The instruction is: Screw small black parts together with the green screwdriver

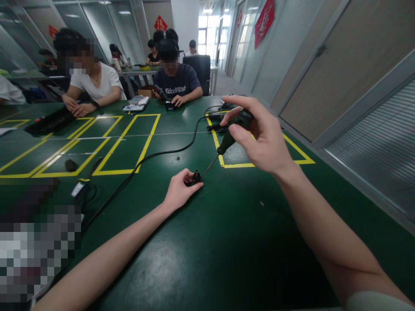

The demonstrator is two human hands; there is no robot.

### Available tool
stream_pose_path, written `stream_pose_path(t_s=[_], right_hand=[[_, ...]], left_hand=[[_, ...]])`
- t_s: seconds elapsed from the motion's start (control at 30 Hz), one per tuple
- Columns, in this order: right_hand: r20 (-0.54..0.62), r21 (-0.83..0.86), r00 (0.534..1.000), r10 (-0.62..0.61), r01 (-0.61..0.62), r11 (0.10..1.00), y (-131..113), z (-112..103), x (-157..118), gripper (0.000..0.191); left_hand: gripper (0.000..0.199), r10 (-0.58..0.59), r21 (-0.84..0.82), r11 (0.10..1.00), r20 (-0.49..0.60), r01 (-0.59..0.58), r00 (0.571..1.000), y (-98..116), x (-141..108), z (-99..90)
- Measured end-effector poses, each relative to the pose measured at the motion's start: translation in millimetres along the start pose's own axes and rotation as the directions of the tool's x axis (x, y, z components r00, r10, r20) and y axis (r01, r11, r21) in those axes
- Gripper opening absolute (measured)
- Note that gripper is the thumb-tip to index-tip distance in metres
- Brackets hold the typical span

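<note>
My left hand [183, 188] pinches a small black part [196, 176] with a round metal piece on top, down at the green table [227, 233]. My right hand [262, 134] grips the dark handle of a screwdriver [227, 140] from above. The screwdriver slants down to the left, and its thin shaft ends at the right side of the black part. Whether the tip sits in a screw is too small to tell.
A black cable [168, 151] crosses the table left of my hands. Dark items [215, 123] lie behind the screwdriver, near yellow tape [238, 165]. A connector [79, 188] lies at left. Two people [177, 84] [100, 82] sit across the table.
</note>
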State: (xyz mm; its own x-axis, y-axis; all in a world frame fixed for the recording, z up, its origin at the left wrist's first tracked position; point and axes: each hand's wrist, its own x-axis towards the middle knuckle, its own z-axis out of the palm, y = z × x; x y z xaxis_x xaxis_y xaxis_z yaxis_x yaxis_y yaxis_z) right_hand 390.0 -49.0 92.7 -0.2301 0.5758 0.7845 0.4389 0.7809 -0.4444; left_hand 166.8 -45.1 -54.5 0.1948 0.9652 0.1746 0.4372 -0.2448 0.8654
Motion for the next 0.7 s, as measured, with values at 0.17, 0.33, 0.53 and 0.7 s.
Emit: stream_pose_path(t_s=[0.17,0.33,0.53,0.7], right_hand=[[-0.060,-0.265,0.996,0.071,-0.084,0.961,5.0,0.6,-0.8,0.038],[-0.058,-0.364,0.992,0.113,-0.126,0.923,9.0,-3.8,-2.4,0.035],[0.021,-0.291,0.993,0.114,-0.103,0.951,4.5,-4.3,-2.8,0.030],[0.005,-0.265,0.993,0.116,-0.111,0.958,3.9,-3.4,-2.2,0.028]], left_hand=[[0.023,-0.003,0.000,1.000,-0.007,0.003,1.000,-0.9,0.8,1.1],[0.023,0.001,-0.001,1.000,-0.012,-0.001,1.000,-2.4,0.7,1.6],[0.022,0.009,0.011,1.000,-0.010,-0.009,1.000,-1.9,0.2,0.4],[0.025,-0.004,0.011,1.000,-0.018,0.004,1.000,0.2,0.0,0.0]])
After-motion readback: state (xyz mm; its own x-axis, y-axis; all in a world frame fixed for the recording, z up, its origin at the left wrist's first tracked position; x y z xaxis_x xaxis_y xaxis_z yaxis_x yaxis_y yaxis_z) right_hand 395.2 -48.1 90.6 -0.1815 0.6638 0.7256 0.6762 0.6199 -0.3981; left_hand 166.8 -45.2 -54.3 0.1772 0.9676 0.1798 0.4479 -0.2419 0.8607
